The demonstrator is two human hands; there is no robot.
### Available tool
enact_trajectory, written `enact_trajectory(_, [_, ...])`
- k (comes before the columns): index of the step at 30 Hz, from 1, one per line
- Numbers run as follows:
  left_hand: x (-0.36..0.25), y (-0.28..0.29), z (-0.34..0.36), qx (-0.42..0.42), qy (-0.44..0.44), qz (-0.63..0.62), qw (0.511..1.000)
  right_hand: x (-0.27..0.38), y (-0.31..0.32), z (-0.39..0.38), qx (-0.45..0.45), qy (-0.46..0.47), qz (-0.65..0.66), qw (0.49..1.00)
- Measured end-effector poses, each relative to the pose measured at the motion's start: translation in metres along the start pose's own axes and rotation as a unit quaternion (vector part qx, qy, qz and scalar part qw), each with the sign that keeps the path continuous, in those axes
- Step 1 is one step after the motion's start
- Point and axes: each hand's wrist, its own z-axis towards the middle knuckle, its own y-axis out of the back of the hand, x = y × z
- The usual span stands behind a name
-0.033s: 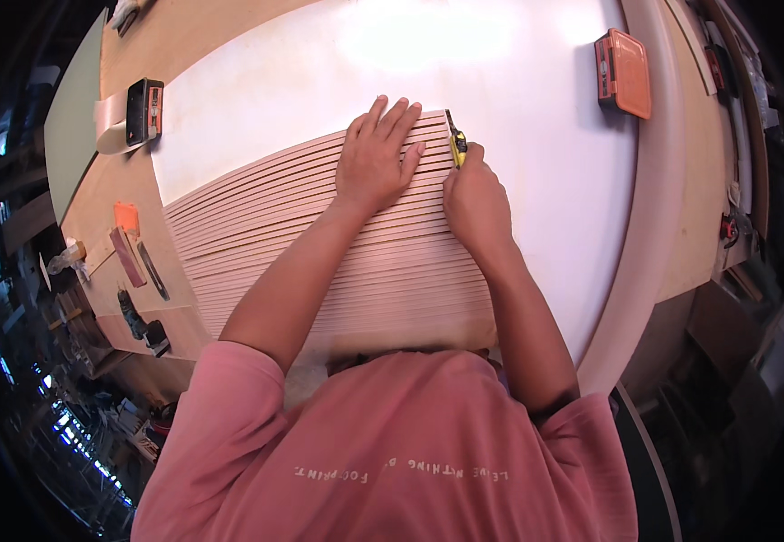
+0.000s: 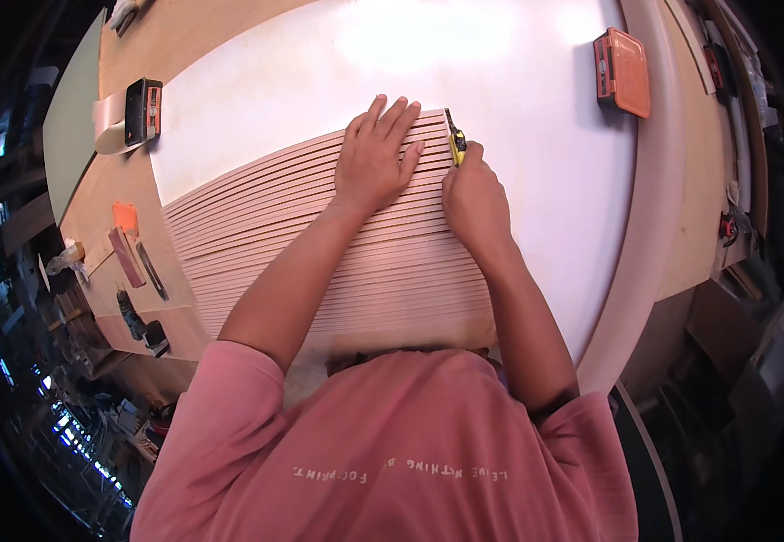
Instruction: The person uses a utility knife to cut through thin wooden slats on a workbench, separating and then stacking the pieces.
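Note:
A row of thin pale wooden strips (image 2: 256, 203) lies side by side with narrow dark gaps between them, spanning left to right in front of me. My left hand (image 2: 378, 154) rests flat on the far strips, fingers stretched out and thumb apart. In my right hand (image 2: 478, 199) is a yellow and black utility knife (image 2: 458, 147), gripped at the right ends of the strips. Its dark tip points away from me, beside the far right corner of the row. Part of the knife's handle is hidden by my fingers.
A white sheet (image 2: 555, 199) lies under the strips. An orange-lidded box (image 2: 627, 74) stands at the far right, near a raised pale edge strip (image 2: 649, 217). At left are a black-and-orange box (image 2: 144, 113), an orange piece (image 2: 126, 217) and a power drill (image 2: 139, 322).

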Motion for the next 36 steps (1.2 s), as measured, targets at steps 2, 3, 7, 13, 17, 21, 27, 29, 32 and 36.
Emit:
enact_trajectory(2, [-0.001, 0.000, -0.001, -0.001, 0.002, -0.004, 1.000, 0.002, 0.002, 0.001, 0.006, -0.009, -0.009, 1.000])
enact_trajectory(3, [0.000, 0.000, -0.001, -0.003, 0.003, -0.006, 1.000, 0.004, 0.003, 0.002, 0.009, -0.013, -0.014, 1.000])
enact_trajectory(7, [0.000, 0.000, -0.002, -0.001, 0.008, -0.005, 1.000, 0.003, 0.003, 0.002, 0.008, -0.009, -0.028, 1.000])
enact_trajectory(13, [0.001, 0.000, -0.001, -0.003, 0.011, -0.005, 1.000, 0.007, 0.005, 0.003, 0.015, -0.015, -0.039, 0.999])
enact_trajectory(17, [0.001, 0.000, -0.001, -0.004, 0.011, -0.001, 1.000, 0.007, 0.007, 0.004, 0.015, 0.002, -0.047, 0.999])
enact_trajectory(21, [0.001, -0.001, -0.003, -0.011, 0.008, -0.006, 1.000, 0.017, 0.016, 0.006, 0.044, -0.001, -0.071, 0.996])
enact_trajectory(27, [0.002, -0.003, -0.003, -0.014, 0.009, 0.005, 1.000, 0.018, 0.016, 0.015, 0.060, 0.015, -0.122, 0.991])
enact_trajectory(29, [0.000, -0.003, -0.005, -0.009, 0.014, 0.003, 1.000, 0.019, 0.016, 0.013, 0.066, 0.006, -0.129, 0.990])
enact_trajectory(32, [0.001, -0.002, -0.004, -0.007, 0.017, 0.003, 1.000, 0.020, 0.015, 0.006, 0.074, -0.018, -0.126, 0.989])
enact_trajectory(36, [0.001, -0.002, -0.005, -0.010, 0.014, 0.017, 1.000, 0.013, 0.011, -0.005, 0.074, -0.026, -0.129, 0.989])
